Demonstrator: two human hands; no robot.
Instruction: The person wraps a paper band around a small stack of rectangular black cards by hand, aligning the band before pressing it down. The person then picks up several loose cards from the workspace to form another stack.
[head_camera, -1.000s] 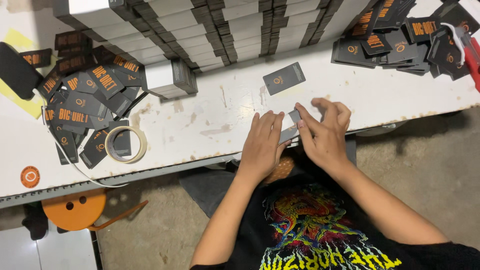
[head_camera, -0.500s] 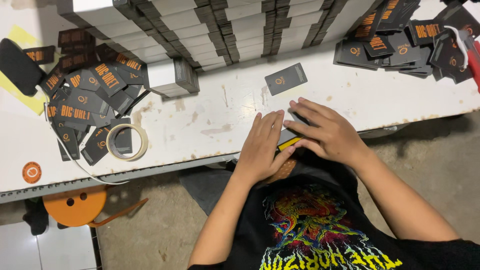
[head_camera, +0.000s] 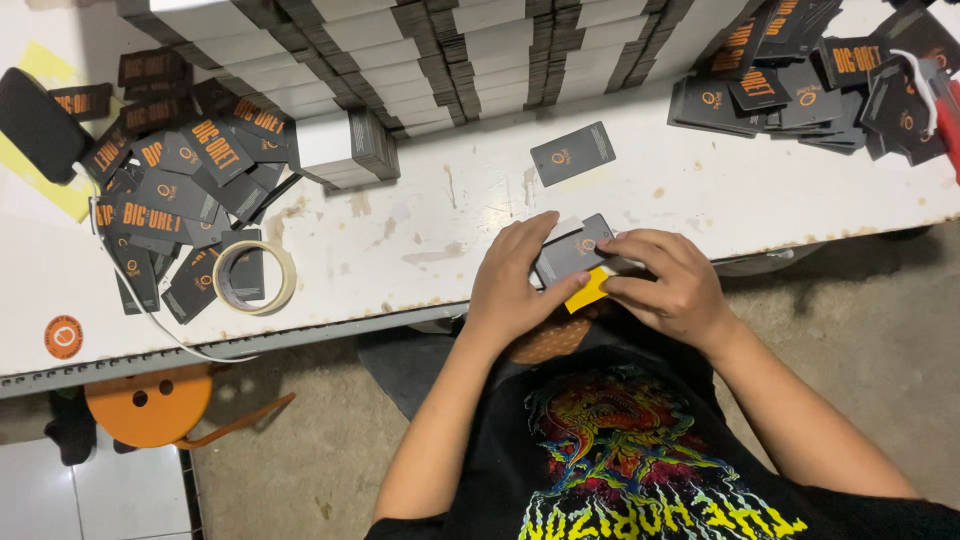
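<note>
the left hand (head_camera: 510, 285) and right hand (head_camera: 668, 285) both pinch a dark grey rectangular card box (head_camera: 575, 252) with a yellow tab, held at the near edge of the white bench (head_camera: 430, 215).

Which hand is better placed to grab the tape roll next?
Left. The left hand is on the tape roll's side of the card both hands hold; the right hand is farther away.

Dark tags (head_camera: 170, 195) heaped left, one tag (head_camera: 572, 153) alone mid-table, round orange sticker (head_camera: 63, 337)
</note>
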